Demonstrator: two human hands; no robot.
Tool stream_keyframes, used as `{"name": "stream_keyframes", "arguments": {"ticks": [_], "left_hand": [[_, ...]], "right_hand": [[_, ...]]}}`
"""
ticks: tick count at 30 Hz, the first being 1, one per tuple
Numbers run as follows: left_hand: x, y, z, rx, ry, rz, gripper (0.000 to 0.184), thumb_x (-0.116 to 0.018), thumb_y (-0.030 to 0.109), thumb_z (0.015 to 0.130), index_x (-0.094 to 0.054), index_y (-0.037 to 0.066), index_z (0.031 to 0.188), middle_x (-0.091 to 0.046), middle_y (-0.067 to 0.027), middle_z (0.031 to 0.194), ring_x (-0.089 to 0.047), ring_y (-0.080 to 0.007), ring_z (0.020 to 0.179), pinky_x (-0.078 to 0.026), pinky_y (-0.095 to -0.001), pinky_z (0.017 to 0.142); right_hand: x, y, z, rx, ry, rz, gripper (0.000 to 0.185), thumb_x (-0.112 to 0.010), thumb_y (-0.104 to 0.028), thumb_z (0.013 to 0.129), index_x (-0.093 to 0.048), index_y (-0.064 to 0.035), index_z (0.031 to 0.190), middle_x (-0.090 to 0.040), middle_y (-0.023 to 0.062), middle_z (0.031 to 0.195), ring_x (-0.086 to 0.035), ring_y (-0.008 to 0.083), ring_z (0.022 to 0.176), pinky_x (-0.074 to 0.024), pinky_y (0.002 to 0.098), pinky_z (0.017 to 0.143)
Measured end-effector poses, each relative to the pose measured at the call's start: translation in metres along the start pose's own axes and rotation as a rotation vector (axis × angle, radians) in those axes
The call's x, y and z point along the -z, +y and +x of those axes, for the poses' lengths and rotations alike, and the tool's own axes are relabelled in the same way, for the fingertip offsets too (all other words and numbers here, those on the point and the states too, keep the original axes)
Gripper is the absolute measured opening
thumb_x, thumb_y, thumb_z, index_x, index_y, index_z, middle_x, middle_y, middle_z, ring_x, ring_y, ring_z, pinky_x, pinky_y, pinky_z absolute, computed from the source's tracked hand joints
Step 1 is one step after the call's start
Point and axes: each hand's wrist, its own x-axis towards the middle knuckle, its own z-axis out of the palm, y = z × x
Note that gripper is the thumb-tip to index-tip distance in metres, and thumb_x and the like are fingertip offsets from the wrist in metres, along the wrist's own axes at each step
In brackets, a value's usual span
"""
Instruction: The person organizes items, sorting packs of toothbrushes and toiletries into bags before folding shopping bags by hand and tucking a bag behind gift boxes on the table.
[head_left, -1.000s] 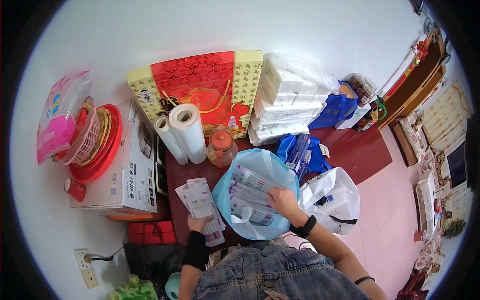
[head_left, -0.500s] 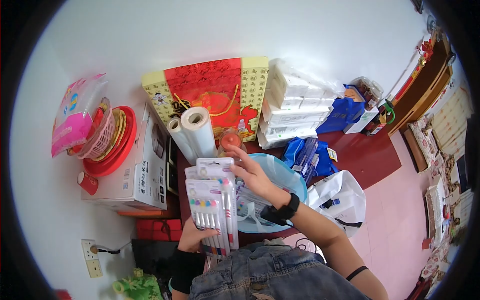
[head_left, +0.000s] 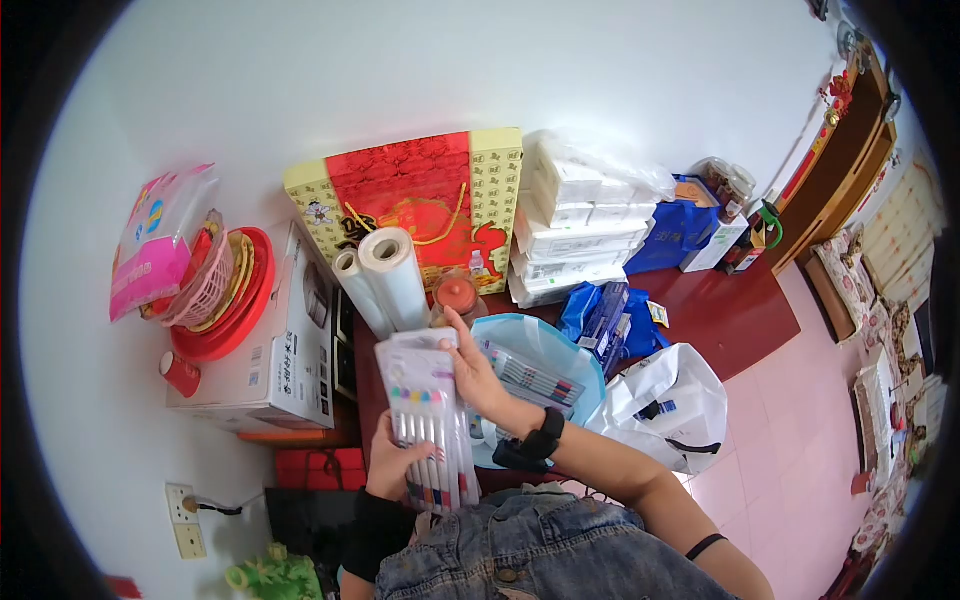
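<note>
Several blister packs of pens (head_left: 418, 415) are stacked upright in front of my body, their coloured dots facing me. My left hand (head_left: 392, 462) grips the stack at its lower left, thumb across the front. At the upper right edge of the packs, my right hand (head_left: 474, 372) is closed on them, fingers behind. Just right of the packs stands a light blue bag (head_left: 590, 378), open at the top, with more pen packs (head_left: 530, 378) inside; my right forearm crosses over part of it.
White plastic rolls (head_left: 396, 280), a jar with an orange lid (head_left: 457, 293) and a red gift box (head_left: 400, 190) stand behind. White packages (head_left: 580, 225) are stacked at the back. A white bag (head_left: 690, 405) lies right, a large carton (head_left: 290, 350) left.
My right hand has left the blue bag and come over to the packs, now closed on their upper edge. The packs, first held low at the left, have been raised and gathered into a tighter stack.
</note>
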Motion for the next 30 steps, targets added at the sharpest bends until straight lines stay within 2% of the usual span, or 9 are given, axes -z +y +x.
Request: {"name": "stream_keyframes", "arguments": {"ticks": [4,9,13,16,17,19,20,28,30], "left_hand": [[-0.004,0.015,0.01,-0.296,0.142,0.002,0.056,-0.069,-0.001,0.071,-0.039,0.002,0.119,-0.054,-0.0084,0.111,-0.056,-0.017,0.099,-0.045,-0.0314,0.087],[-0.027,0.011,0.012,-0.404,0.156,0.189,0.051,-0.057,0.005,0.086,-0.032,0.003,0.13,-0.046,-0.0088,0.123,-0.047,-0.0161,0.11,-0.038,-0.0303,0.094],[-0.036,0.013,0.011,-0.317,0.05,0.04,0.045,-0.039,0.025,0.098,-0.027,0.003,0.136,-0.042,-0.0099,0.128,-0.043,-0.0173,0.116,-0.033,-0.0313,0.099],[-0.043,0.002,0.019,-0.408,-0.063,0.224,0.053,-0.028,0.038,0.099,-0.023,0.003,0.14,-0.043,-0.0088,0.129,-0.043,-0.0172,0.116,-0.032,-0.0345,0.1],[-0.042,0.002,0.021,-0.38,-0.097,0.273,0.061,-0.046,0.028,0.095,-0.018,0.0,0.142,-0.041,-0.0131,0.13,-0.041,-0.0211,0.118,-0.031,-0.0331,0.101],[-0.049,-0.008,0.02,-0.393,-0.09,0.692,0.065,-0.059,0.02,0.087,-0.025,-0.001,0.138,-0.042,-0.0183,0.127,-0.043,-0.029,0.118,-0.034,-0.0351,0.098],[-0.051,-0.018,0.021,-0.573,-0.106,0.905,0.062,-0.068,0.013,0.076,-0.039,-0.003,0.129,-0.044,-0.022,0.123,-0.044,-0.0357,0.116,-0.036,-0.0388,0.096],[-0.056,-0.052,0.024,-0.678,-0.281,1.494,0.042,-0.072,0.019,0.066,-0.06,-0.001,0.102,-0.051,-0.0168,0.117,-0.041,-0.0365,0.118,-0.029,-0.0489,0.098],[-0.053,-0.051,0.026,-0.448,-0.223,1.643,0.035,-0.068,0.017,0.068,-0.063,0.0,0.098,-0.053,-0.0145,0.114,-0.038,-0.0376,0.12,-0.025,-0.0533,0.099]], "right_hand": [[-0.018,-0.024,-0.026,-0.25,-0.158,0.158,0.079,-0.053,-0.041,0.089,-0.011,0.0008,0.141,-0.049,0.0206,0.121,-0.052,0.024,0.108,-0.0411,0.0321,0.089],[-0.01,-0.041,-0.036,-0.37,-0.224,-0.1,0.086,-0.067,-0.04,0.08,-0.018,0.002,0.138,-0.047,0.0191,0.122,-0.047,0.022,0.115,-0.0377,0.0322,0.095],[0.021,-0.048,-0.031,-0.237,-0.361,-0.003,0.089,-0.08,-0.021,0.069,-0.024,0.0011,0.134,-0.052,0.0161,0.116,-0.049,0.0187,0.111,-0.0388,0.0312,0.093],[0.048,-0.071,-0.028,-0.23,-0.238,-0.32,0.076,-0.082,-0.013,0.062,-0.039,-0.0006,0.123,-0.055,0.0105,0.11,-0.051,0.0149,0.102,-0.0414,0.0314,0.09],[0.06,-0.072,-0.026,-0.235,-0.242,-0.324,0.076,-0.082,-0.013,0.062,-0.039,-0.0006,0.123,-0.055,0.0105,0.11,-0.051,0.0149,0.102,-0.0414,0.0314,0.09],[0.083,-0.071,-0.023,0.044,0.047,-0.396,0.075,-0.081,-0.016,0.061,-0.04,-0.0042,0.122,-0.06,0.0179,0.101,-0.061,0.0251,0.093,-0.0474,0.0342,0.08],[0.092,-0.073,-0.026,0.043,0.047,-0.398,0.075,-0.081,-0.016,0.061,-0.04,-0.0042,0.122,-0.06,0.0179,0.101,-0.061,0.0251,0.093,-0.0474,0.0342,0.08],[0.124,-0.006,-0.076,-0.106,0.064,-0.829,0.065,-0.076,-0.016,0.064,-0.041,-0.0089,0.118,-0.063,0.0203,0.093,-0.061,0.0388,0.084,-0.0488,0.0413,0.072],[0.132,0.002,-0.084,-0.274,-0.066,-1.037,0.065,-0.076,-0.018,0.061,-0.042,-0.0075,0.116,-0.063,0.0212,0.091,-0.06,0.04,0.085,-0.0481,0.0436,0.071]]}}
